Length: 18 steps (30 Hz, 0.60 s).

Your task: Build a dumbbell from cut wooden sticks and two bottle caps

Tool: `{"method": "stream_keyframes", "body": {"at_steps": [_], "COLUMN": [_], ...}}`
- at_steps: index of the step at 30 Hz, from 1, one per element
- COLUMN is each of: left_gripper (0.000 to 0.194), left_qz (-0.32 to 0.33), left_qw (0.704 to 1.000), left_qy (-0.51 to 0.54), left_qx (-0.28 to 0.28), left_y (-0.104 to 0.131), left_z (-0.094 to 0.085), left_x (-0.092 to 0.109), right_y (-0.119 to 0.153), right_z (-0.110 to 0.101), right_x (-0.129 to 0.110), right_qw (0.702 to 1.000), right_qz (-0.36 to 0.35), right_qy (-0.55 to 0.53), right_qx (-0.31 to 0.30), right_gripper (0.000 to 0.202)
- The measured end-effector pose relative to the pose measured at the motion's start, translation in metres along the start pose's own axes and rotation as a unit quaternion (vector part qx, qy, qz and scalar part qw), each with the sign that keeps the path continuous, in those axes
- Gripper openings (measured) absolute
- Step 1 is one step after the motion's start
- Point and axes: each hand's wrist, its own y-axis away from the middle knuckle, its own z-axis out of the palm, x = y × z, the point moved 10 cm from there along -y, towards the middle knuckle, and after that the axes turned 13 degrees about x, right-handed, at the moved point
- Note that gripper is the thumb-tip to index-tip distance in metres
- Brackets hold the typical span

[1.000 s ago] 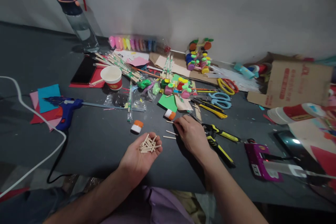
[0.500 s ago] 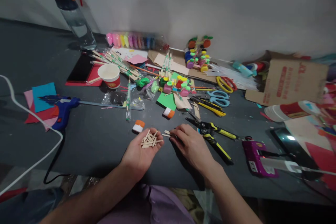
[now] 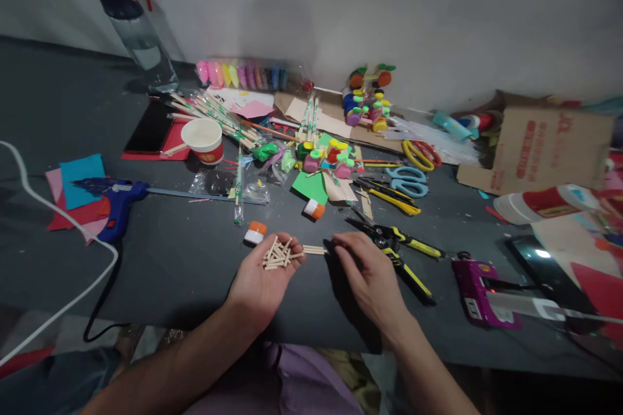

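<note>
Purple cloth (image 3: pixel 318 382): one piece is seen at the near edge, between the two forearms.
Left hand (image 3: pixel 265 279): turned palm up and loosely cupped, not clenched; a heap of short wooden sticks (image 3: pixel 280 255) is carried on the palm and fingers. More than a dozen are shown; an exact count is prevented by the overlaps.
Right hand (image 3: pixel 367 269): fingers curled, palm down, just right of the laid-out sticks; whether anything is pinched cannot be told.
Row of sticks (image 3: pixel 314 249): three are laid side by side on the dark grey table (image 3: pixel 189 266), between the hands.
Magenta device (image 3: pixel 479 292): one, placed at the right.
Pliers (image 3: pixel 382 238): one pair, with two yellow-and-black handles spread, set beyond the right hand.
White-and-orange blocks: two; one (image 3: pixel 255 233) is placed just beyond the left hand, the other (image 3: pixel 314 209) farther off.
Glue gun (image 3: pixel 117 211): one, blue, laid at the left on coloured paper.
Green paper (image 3: pixel 311 188): one large piece is seen beyond the farther block.
Scissors (image 3: pixel 407 183): one blue-handled pair; behind it, one yellow and one red loop (image 3: pixel 431 154) are seen.
Paper cup (image 3: pixel 203 146): one, white and red, stood upright.
Cardboard box (image 3: pixel 549 149): one, printed in red, at the far right.
Water bottle (image 3: pixel 143 45): one, stood at the far left.
Clay packets (image 3: pixel 243 74): about a dozen, lined up along the wall.
</note>
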Motion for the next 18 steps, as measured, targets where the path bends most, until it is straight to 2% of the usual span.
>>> {"method": "stream_keyframes", "body": {"at_steps": [3, 8, 13, 18], "left_gripper": [0.041, 0.042, 0.042, 0.042], "left_qz": [0.020, 0.047, 0.046, 0.037], "left_qw": [1.000, 0.998, 0.998, 0.999], "left_qy": [0.013, 0.026, 0.026, 0.028], "left_qx": [-0.002, -0.016, -0.018, -0.021], "left_y": [0.000, -0.003, -0.009, -0.010], "left_z": [0.005, 0.011, 0.011, 0.011], "left_x": [0.005, 0.010, 0.006, 0.002], "right_y": [0.012, 0.034, 0.043, 0.045], "right_z": [-0.010, 0.003, 0.017, 0.025], "right_x": [0.019, 0.032, 0.028, 0.022], "right_qw": [0.984, 0.922, 0.880, 0.875], "right_qz": [0.118, 0.243, 0.284, 0.284], "right_qy": [-0.105, -0.255, -0.326, -0.342], "right_qx": [0.081, 0.161, 0.196, 0.193], "right_gripper": [0.025, 0.031, 0.036, 0.037]}}
